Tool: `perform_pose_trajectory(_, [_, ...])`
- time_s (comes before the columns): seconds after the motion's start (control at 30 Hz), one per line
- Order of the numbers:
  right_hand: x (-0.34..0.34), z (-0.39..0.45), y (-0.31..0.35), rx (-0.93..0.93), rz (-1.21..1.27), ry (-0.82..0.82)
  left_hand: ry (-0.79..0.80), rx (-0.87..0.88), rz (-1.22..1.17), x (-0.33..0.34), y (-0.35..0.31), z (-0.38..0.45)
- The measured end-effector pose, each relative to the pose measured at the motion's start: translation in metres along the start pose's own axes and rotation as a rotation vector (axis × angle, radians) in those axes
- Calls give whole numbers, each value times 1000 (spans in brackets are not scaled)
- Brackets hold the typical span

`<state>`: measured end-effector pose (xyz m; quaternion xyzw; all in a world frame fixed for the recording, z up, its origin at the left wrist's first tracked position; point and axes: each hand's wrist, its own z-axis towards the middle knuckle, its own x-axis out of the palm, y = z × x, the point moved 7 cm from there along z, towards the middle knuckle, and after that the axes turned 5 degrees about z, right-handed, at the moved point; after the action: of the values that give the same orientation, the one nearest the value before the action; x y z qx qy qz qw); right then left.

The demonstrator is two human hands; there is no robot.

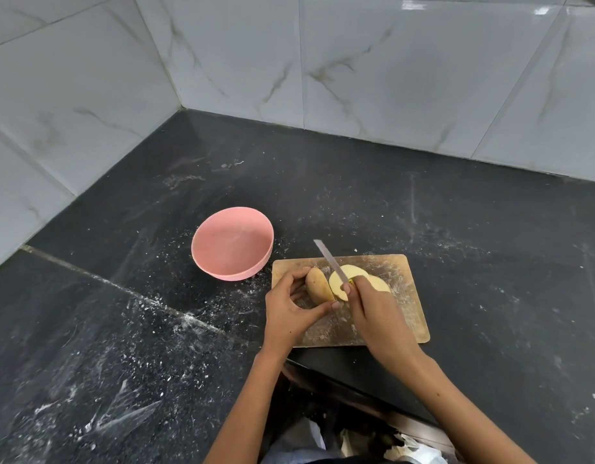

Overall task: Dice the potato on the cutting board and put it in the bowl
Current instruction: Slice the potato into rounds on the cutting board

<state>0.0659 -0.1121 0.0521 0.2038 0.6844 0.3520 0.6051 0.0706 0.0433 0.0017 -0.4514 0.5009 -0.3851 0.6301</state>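
A wooden cutting board (401, 296) lies on the dark counter. On it my left hand (291, 309) holds a brown-skinned potato piece (318, 285) between thumb and fingers. My right hand (373, 313) grips a knife (329, 259) by its handle, the blade pointing away and to the left, lying across a pale cut slice (339, 285). Further pale slices (378, 283) lie just right of it, partly hidden by my right hand. A pink bowl (232, 244) stands empty to the left of the board.
The black counter (122, 329) is dusted with white specks and meets grey marble-tiled walls (390, 78) at the back and left. The counter's front edge runs below the board, with clothing and a bag below it.
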Motion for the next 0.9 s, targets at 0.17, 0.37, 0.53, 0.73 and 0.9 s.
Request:
perform_pose_trajectory(0.17, [13,-13,0,29,-121,72,-23,-24,21,1,3,2])
perform_pose_trajectory(0.37, [18,-14,2,92,-131,71,-50,-35,19,2,4,2])
perform_pose_trajectory(0.53, [18,-14,3,117,-159,80,-60,-23,29,2,3,1])
perform_pose_trajectory(0.73, [17,-16,10,125,-230,87,-97,-19,48,2,2,-1])
perform_pose_trajectory(0.9, [14,-16,18,174,-290,121,-125,-8,71,3,2,-1])
